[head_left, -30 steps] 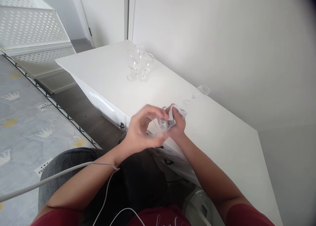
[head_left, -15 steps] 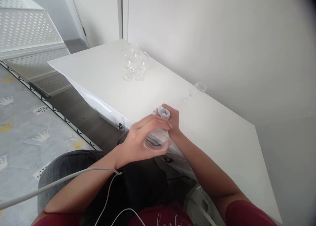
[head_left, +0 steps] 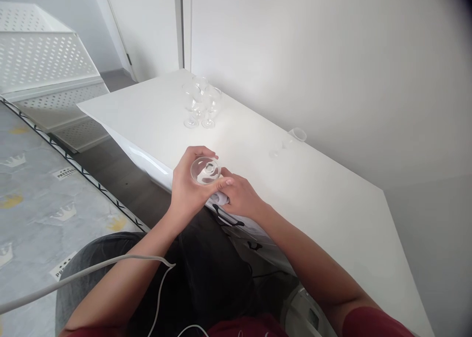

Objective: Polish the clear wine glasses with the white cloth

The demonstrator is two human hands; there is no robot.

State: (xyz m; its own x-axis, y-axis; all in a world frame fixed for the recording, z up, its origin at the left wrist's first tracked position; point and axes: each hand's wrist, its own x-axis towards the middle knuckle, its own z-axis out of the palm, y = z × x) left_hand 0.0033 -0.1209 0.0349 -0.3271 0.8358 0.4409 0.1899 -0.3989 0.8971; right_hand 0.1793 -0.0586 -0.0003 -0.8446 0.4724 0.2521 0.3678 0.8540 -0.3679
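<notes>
My left hand is wrapped round the bowl of a clear stemmed glass. The mouth of the glass faces up toward me, and its round foot shows through the bowl. My right hand is closed on a bunched white cloth at the lower side of the glass, its thumb close to the rim. Fingers and cloth hide most of the stem. Both hands are together over the front edge of the white tabletop.
Three clear stemmed glasses stand close together at the far end of the tabletop. Another glass lies on its side by the wall. A white cable crosses my left forearm. Black handles jut from the drawer front below.
Both hands have moved left and slightly farther from me with the glass and cloth. The glass has tilted more upright, and its foot now shows through the bowl.
</notes>
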